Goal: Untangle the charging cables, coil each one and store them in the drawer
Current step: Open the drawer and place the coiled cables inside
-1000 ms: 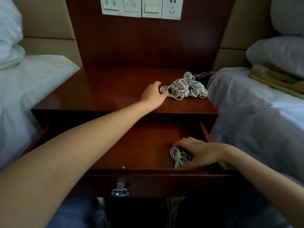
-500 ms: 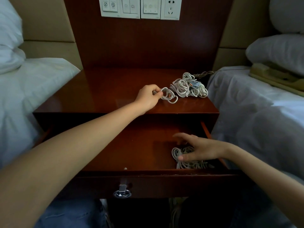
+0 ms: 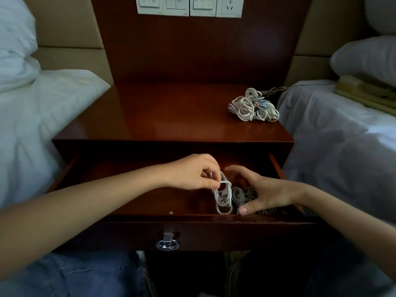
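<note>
My left hand (image 3: 194, 173) pinches a coiled white cable (image 3: 222, 197) by its top and holds it upright over the right part of the open drawer (image 3: 132, 202). Spread over the coiled cables in the drawer (image 3: 243, 195) is my right hand (image 3: 264, 190), its fingers relaxed and its thumb near the drawer's front edge. A heap of tangled white cables (image 3: 252, 108) lies on the back right of the nightstand top (image 3: 171, 116).
The drawer's front panel carries a metal ring pull (image 3: 167, 244). Beds with white sheets flank the nightstand on both sides. A beige telephone (image 3: 364, 93) rests on the right bed. A switch and socket panel (image 3: 189, 6) is on the wall above.
My left hand has carried one coiled cable from the heap on the nightstand top down into the drawer. My right hand has stayed over the stored cables, shifting slightly.
</note>
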The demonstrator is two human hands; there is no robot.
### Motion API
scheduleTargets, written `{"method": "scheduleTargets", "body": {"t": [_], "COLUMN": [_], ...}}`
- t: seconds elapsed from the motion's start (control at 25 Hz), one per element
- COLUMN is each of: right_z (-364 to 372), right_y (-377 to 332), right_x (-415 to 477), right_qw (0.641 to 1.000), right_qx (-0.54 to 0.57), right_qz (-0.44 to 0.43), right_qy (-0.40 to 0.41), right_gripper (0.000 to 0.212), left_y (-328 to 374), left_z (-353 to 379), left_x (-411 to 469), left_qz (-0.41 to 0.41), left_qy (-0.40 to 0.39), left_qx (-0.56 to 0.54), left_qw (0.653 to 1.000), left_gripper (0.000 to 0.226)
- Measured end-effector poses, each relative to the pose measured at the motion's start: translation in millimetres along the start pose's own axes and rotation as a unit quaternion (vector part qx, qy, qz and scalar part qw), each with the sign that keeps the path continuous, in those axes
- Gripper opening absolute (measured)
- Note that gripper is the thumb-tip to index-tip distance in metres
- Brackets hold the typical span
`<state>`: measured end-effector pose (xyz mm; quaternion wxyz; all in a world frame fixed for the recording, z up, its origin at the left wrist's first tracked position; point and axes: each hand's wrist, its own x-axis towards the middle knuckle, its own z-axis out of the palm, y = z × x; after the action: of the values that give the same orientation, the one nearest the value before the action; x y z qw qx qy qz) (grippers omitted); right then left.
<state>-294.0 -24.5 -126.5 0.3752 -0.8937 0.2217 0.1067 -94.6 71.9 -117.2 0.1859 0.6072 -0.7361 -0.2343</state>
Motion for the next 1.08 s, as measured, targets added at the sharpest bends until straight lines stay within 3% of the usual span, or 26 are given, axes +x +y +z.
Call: {"method": "scheduleTargets", "body": {"t": [0.2, 0.48, 0.72, 0.88, 0.96, 1.08], "right_z": [5, 9, 11, 9, 8, 8], "right_y": [2, -3, -3, -5, -5, -4], "right_x": [3, 11, 14, 11, 11, 10], "right_qw": [0.998, 0.997, 0.986, 0.989, 0.991, 0.992], "right_qx": [-0.063, -0.067, -0.160, -0.141, -0.128, -0.091], "right_qz": [0.013, 0.026, 0.013, 0.022, 0.020, 0.005], "right_qy": [0.007, 0.041, 0.039, 0.034, 0.044, 0.087], "right_gripper": [0.096, 0.109, 0.085, 0.097, 0.103, 0.082], "left_y": [-4, -3, -11, -4, 5, 23], "left_z": [24, 32, 26, 13, -3, -23], "left_x": [13, 18, 19, 28, 38, 57], "left_qz": [-0.030, -0.073, -0.104, -0.081, -0.050, 0.000], "left_qy": [-0.047, -0.019, -0.053, -0.096, -0.091, 0.014], "left_qx": [0.026, -0.168, -0.118, -0.010, 0.017, -0.071], "left_qw": [0.998, 0.983, 0.986, 0.992, 0.994, 0.997], "left_gripper": [0.017, 0.040, 0.049, 0.059, 0.049, 0.020]}}
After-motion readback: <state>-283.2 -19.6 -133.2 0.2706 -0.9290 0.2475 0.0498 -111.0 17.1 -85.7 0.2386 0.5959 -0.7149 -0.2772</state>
